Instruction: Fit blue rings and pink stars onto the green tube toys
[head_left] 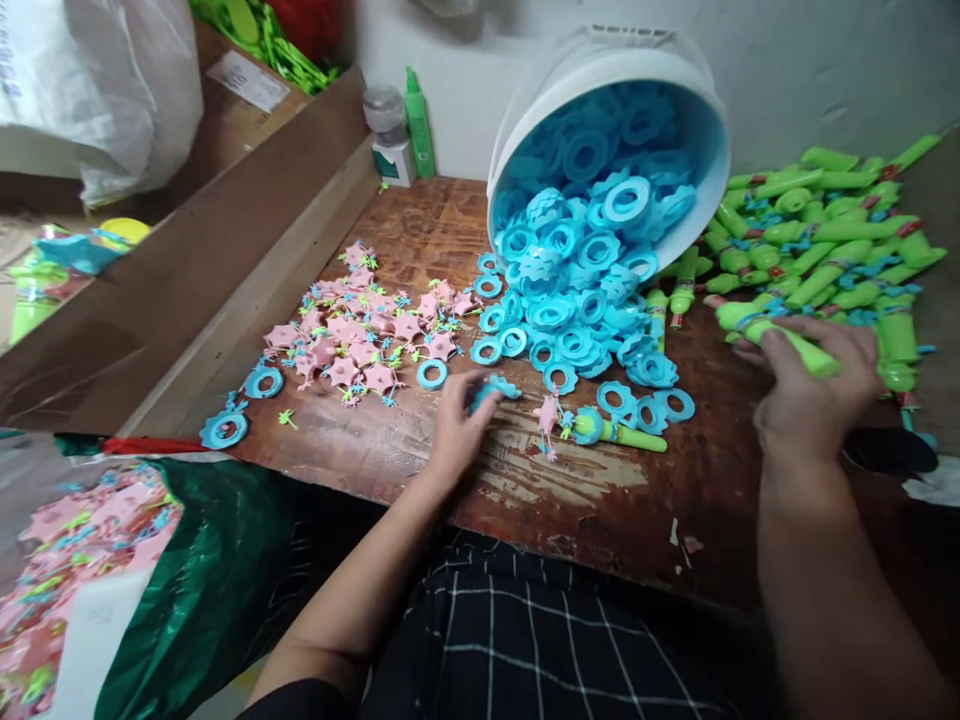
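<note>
From the head camera, my left hand sits just below the frame's centre on the wooden table, fingers curled narrow around a blue ring that pokes out at the hand's 1 o'clock. My right hand is out at 3 o'clock of the frame, wrapped tight around 1 green tube that lies slanted across the fingers, its tip pointing toward 4 o'clock. That tube touches the near edge of the green tube pile, which fills the frame's 2 o'clock corner. At 12 o'clock a white bucket lies tipped on its side, mouth facing me, and a heap of blue rings spills out of it down toward the left hand. At 10 o'clock from the left hand, a scatter of pink stars is spread flat on the wood, with a few loose rings around it. Between my 2 hands, at 3 o'clock of the left one, lies an assembled toy: a green handle with a blue ring on its end, a pink star just beside it. At 8 o'clock of the frame a green bag holds more pink stars. A green bottle stands against the wall at 11 o'clock.
</note>
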